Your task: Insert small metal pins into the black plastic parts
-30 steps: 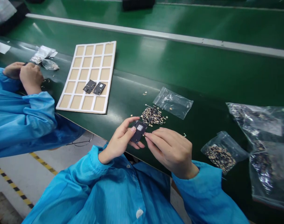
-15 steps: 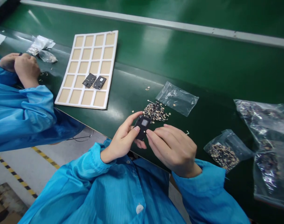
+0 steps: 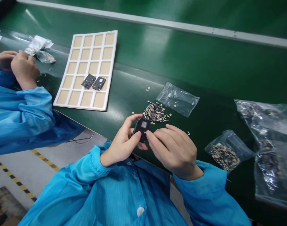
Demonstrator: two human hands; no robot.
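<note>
My left hand [image 3: 124, 138] is closed around a flat black plastic cover [image 3: 142, 125], thumb on its face and fingers along its far edge and beneath. The cover has a pale rectangular patch. At its right edge my right hand [image 3: 173, 149] pinches with thumb and index finger; a tiny pale piece [image 3: 145, 132] shows at the fingertips, its exact kind too small to make out. Just beyond the cover lies a pile of small black and tan parts [image 3: 156, 112]. Behind the pile rests a clear zip bag [image 3: 178, 99] holding little or nothing.
To the left, a white-gridded tray [image 3: 92, 61] carries two black covers [image 3: 99, 83]. A bag of small parts [image 3: 224, 157] and larger clear bags [image 3: 273, 144] lie on the right. A co-worker's hands [image 3: 24, 67] work at far left near small bags [image 3: 45, 57].
The whole view has shifted slightly left. The black cover has tilted a little in my left hand, and my right fingertips have come closer to it.
</note>
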